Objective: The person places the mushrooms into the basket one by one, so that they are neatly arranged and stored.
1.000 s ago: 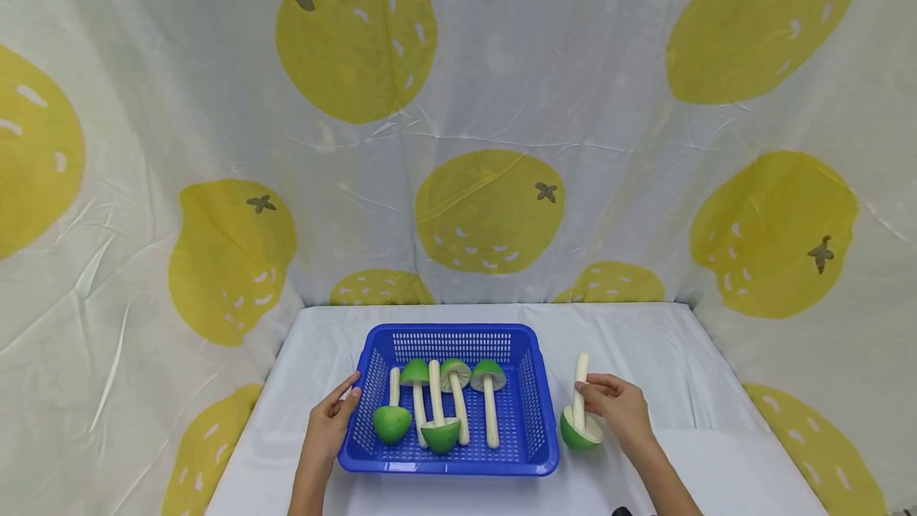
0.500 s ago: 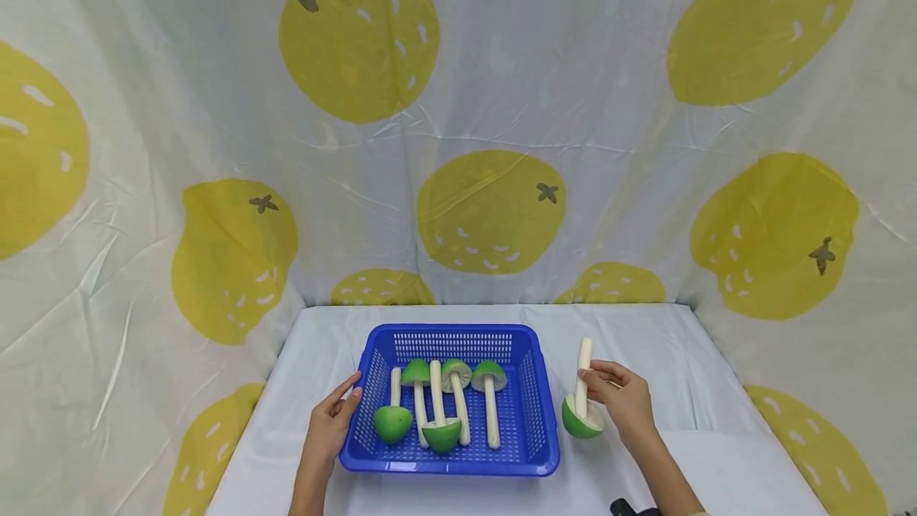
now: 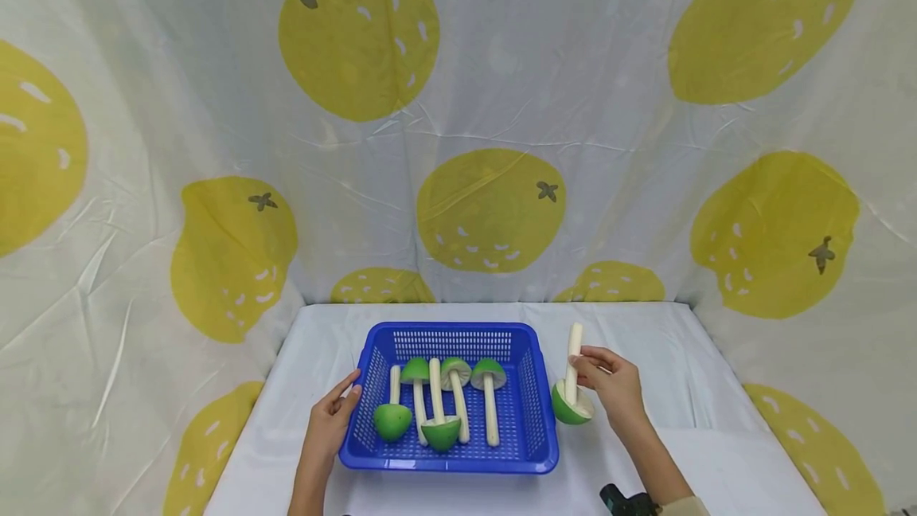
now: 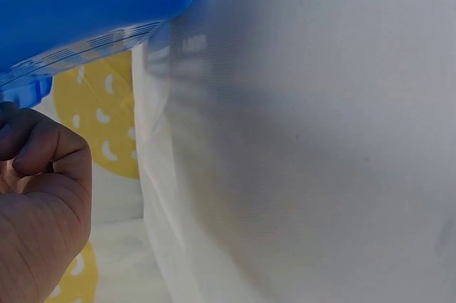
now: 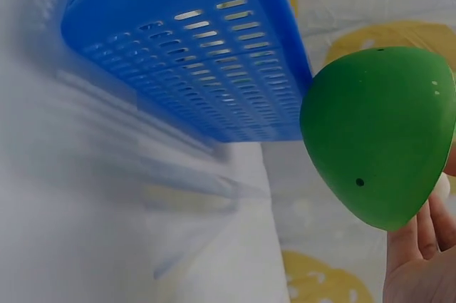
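Observation:
Beside the left wall of a blue plastic basket (image 3: 448, 466), my left hand (image 3: 329, 423) grips the rim with thumb and index finger. Its other fingers look curled in the left wrist view, where the basket (image 4: 92, 11) fills the upper left. My right hand (image 3: 618, 390) pinches the white stem of a toy mushroom (image 3: 571, 408) with a green cap, stem up and cap down. That mushroom is held above the table, just off the basket's right side. In the right wrist view its green cap (image 5: 381, 135) hides much of the fingers. Several similar mushrooms (image 3: 442, 434) lie inside the basket, caps facing different ways.
A white cloth covers the table (image 3: 688, 388). Behind and at both sides hangs a pale curtain (image 3: 616, 205) printed with yellow lemons. A dark device (image 3: 627, 500) sits at the right wrist, by a beige sleeve (image 3: 684, 507).
The right hand has lifted the mushroom off the table and shifted it slightly left, toward the basket. The left hand and the basket stay in place.

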Tool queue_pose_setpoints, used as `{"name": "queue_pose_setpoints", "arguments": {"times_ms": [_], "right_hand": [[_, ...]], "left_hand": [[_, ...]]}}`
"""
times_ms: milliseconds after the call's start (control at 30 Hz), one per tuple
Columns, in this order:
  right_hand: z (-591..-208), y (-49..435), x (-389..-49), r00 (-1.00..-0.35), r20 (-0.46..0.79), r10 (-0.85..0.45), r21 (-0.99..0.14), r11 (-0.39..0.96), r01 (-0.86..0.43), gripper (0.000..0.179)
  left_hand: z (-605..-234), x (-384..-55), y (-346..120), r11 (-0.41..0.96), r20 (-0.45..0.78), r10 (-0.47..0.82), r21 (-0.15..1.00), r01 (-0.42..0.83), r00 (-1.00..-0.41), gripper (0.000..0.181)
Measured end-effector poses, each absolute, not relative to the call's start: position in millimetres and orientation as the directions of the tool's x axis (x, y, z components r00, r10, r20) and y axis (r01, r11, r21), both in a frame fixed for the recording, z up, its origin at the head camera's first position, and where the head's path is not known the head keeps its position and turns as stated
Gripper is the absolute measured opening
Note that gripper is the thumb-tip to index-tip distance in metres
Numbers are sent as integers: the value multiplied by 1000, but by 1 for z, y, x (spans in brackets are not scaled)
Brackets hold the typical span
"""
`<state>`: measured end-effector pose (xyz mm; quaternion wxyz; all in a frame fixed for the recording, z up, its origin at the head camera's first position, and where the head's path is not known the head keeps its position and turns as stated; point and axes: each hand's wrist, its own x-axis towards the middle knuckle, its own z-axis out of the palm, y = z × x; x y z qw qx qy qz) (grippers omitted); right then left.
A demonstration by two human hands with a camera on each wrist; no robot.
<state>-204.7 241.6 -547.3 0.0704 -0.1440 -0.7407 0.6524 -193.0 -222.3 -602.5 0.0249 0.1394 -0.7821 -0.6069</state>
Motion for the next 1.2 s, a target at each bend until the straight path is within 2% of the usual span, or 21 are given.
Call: {"name": "queue_pose_setpoints", "arguments": {"times_ms": [533, 767, 1200], "right_hand": [[-535, 226, -213, -949, -114, 294, -987, 79, 143, 50], [-529, 219, -213, -958, -103, 267, -990, 66, 125, 52], [-524, 199, -221, -974, -62, 216, -997, 40, 72, 43]], "left_hand": [[-603, -193, -223, 212, -139, -240, 958, -192, -961, 49], [-601, -193, -223, 213, -154, -239, 955, -206, -959, 51], [-601, -193, -222, 216, -160, -243, 953, -214, -957, 51]]}}
